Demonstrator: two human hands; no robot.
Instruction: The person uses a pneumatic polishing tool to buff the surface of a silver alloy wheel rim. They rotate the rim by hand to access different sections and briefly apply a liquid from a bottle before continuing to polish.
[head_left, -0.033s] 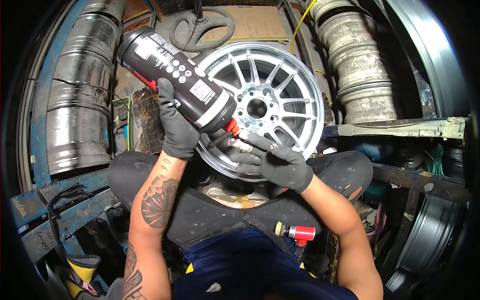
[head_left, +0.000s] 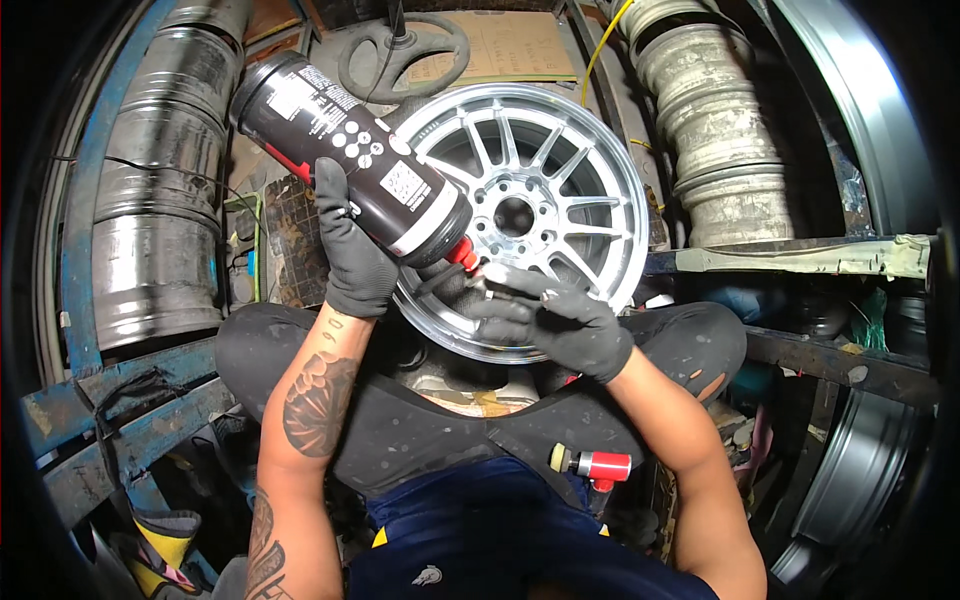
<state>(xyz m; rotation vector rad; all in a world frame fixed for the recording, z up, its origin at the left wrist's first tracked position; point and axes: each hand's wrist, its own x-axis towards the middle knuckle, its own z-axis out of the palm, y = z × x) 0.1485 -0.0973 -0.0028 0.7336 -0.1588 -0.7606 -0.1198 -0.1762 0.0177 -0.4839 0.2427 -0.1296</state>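
My gloved left hand is wrapped around a large black bottle. The bottle lies tilted, its base up at the left and its red nozzle pointing down to the right. Just below the nozzle is my gloved right hand, its fingers stretched out. A white smear shows on its fingertips, and whether they touch the nozzle is hard to tell. Behind both hands a silver multi-spoke alloy wheel leans in front of my legs, its lower left part hidden by the bottle and hands.
A small red power tool with a yellowish pad rests at my lap. Stacked wheel rims stand at the left and right. A steering wheel lies at the back beside cardboard. Blue metal framing runs along the left.
My right hand has shifted slightly to the right, away from the nozzle. The bottle's base end has moved a little to the left.
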